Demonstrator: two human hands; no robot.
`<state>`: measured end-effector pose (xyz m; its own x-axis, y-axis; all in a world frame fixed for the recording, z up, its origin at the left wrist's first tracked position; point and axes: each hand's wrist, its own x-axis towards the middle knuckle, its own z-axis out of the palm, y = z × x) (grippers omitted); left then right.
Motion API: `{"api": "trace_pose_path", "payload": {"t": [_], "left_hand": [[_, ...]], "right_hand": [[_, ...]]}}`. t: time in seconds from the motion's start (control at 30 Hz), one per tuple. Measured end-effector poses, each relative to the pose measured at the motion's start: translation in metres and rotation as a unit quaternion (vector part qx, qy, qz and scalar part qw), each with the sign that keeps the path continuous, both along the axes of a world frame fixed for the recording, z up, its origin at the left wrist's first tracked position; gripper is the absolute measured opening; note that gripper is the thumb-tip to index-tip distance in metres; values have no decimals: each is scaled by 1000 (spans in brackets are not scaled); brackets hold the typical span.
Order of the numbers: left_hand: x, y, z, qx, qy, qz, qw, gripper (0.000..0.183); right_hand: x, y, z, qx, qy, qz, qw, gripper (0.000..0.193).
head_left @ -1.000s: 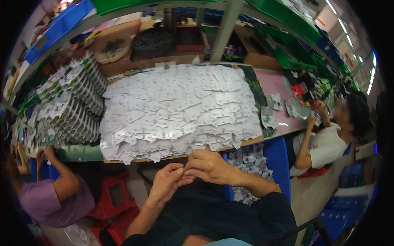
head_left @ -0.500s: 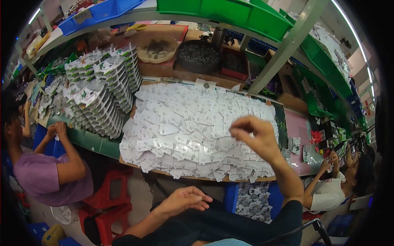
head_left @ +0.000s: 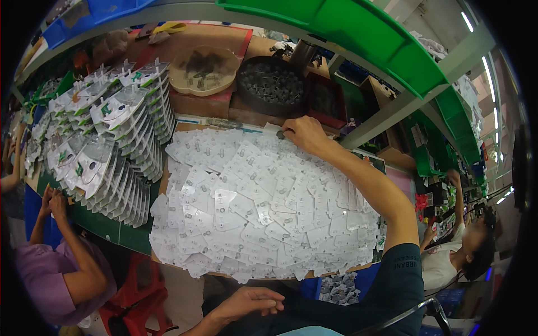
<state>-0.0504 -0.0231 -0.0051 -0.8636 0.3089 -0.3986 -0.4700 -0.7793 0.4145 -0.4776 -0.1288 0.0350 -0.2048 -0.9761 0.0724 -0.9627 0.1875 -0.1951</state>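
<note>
A wide layer of flat white plastic pieces (head_left: 263,207), overlapping and carrying small clear pegs, covers the board before me. Over its far edge reaches my right hand (head_left: 305,134), palm down with bent fingers. Its fingertips close on a small dark grey round piece (head_left: 281,135) at that edge; the grip itself is partly hidden. Low in front of the board, above my lap, is my left hand (head_left: 251,302). Its fingers are curled and pressed together with the thumb, and whatever they may hold cannot be made out.
Stacked white-and-green parts (head_left: 112,140) stand left of the board. Behind it sit a dark round tray (head_left: 272,81) of small pieces and a beige bowl (head_left: 204,73). A metal post (head_left: 409,98) and green bins (head_left: 347,33) rise at right. Co-workers sit on both sides.
My right hand has moved from above the white pieces to the far edge, onto the small round piece. The left hand is lower in view, its fingers more curled. The view has shifted.
</note>
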Motion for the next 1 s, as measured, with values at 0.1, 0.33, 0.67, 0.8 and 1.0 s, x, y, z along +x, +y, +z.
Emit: {"api": "trace_pose_path", "payload": {"t": [0.1, 0.33, 0.67, 0.8, 1.0], "left_hand": [[3, -7, -6, 21, 14, 6, 1000, 32], [2, -16, -11, 27, 36, 5, 999, 24], [14, -5, -18, 18, 41, 37, 998, 22], [13, -2, -14, 13, 31, 48, 998, 23], [14, -3, -11, 26, 25, 45, 998, 25]], "right_hand": [[-4, -8, -17, 20, 16, 8, 1000, 14], [-8, -12, -30, 68, 68, 6, 995, 17], [1, -15, -21, 66, 77, -25, 995, 23], [1, -17, -22, 44, 67, -55, 995, 23], [1, -17, -29, 56, 91, -26, 994, 23]]}}
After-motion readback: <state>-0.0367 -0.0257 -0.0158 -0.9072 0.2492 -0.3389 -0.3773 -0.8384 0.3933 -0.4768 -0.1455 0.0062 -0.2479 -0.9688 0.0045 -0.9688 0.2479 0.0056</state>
